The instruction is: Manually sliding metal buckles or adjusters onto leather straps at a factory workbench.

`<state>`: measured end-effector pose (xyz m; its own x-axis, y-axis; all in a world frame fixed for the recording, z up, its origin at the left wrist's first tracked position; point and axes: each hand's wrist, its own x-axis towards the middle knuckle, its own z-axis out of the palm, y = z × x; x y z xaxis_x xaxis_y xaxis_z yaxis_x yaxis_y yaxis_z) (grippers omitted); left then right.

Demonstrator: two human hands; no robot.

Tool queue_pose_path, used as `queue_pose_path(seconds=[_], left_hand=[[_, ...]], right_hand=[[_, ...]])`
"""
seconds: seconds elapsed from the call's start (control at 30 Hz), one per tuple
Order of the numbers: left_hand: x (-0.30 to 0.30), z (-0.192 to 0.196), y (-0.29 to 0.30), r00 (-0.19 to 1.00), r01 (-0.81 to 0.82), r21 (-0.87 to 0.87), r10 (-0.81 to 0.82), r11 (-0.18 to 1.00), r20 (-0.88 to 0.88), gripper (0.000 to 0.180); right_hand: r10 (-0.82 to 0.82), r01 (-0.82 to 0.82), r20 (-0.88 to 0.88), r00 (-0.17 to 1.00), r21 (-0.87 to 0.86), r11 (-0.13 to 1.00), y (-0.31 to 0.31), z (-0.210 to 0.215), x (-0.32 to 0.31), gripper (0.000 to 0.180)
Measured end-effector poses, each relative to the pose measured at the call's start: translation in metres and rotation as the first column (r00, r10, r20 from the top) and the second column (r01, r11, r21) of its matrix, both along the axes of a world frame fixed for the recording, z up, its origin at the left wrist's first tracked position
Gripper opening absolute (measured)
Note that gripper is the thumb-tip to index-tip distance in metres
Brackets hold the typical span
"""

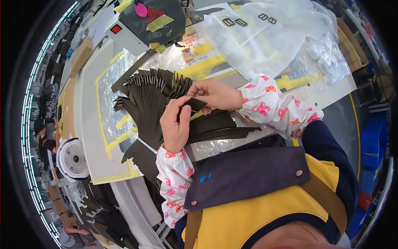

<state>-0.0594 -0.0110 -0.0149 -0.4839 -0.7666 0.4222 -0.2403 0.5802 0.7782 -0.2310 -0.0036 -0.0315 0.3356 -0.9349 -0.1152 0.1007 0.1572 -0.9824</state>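
Both hands meet over a fanned pile of dark olive-brown strips (pixel 149 99) on the worktable. A dark strip end (pixel 195 103) is pinched between them, bent up from the pile. My left hand (pixel 175 124) grips it from the near side, thumb bent and index finger along its top. From the right, my right hand (pixel 217 94) holds the same strip by its other side, fingers curled. More strips (pixel 219 128) reach out to the right under my hands. White sleeve covers with pink and orange butterflies (pixel 269 103) cover my forearms.
A dark sewing machine (pixel 159 20) stands at the back. Plastic sheeting (pixel 286 37) with several small dark buckle-like frames (pixel 240 22) lies at the far right. Yellow tape (pixel 99 120) marks the table. A white fan (pixel 74 159) sits at the left edge, with other people beyond.
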Motion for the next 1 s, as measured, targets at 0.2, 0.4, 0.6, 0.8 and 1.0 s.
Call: queue_pose_path(seconds=[0.2,0.4,0.6,0.8,1.0], left_hand=[[0.011,0.003,0.008,0.984,-0.151,-0.349,0.173,0.925,0.034,0.009],[0.030,-0.005,0.013,0.952,-0.231,0.044,0.217,0.972,0.215,0.009],[0.027,-0.004,0.008,0.917,-0.237,-0.039,0.237,0.971,0.321,0.009],[0.028,-0.010,0.005,0.980,-0.190,0.255,0.169,0.948,0.101,0.016],[0.019,-0.010,-0.010,0.993,-0.064,0.189,0.043,0.980,0.113,0.030]], right_hand=[[-0.040,-0.066,-0.311,0.950,-0.323,0.944,-0.009,-0.005,0.013,0.016],[0.149,-0.149,-0.169,0.974,0.017,0.989,-0.019,-0.016,0.021,0.013],[0.043,-0.232,-0.516,0.856,-0.307,0.923,-0.013,-0.007,0.025,0.012],[0.108,-0.167,-0.213,0.971,-0.282,0.945,-0.009,-0.008,0.020,0.011],[0.029,-0.048,-0.105,0.994,-0.191,0.980,-0.019,0.005,-0.009,0.009]])
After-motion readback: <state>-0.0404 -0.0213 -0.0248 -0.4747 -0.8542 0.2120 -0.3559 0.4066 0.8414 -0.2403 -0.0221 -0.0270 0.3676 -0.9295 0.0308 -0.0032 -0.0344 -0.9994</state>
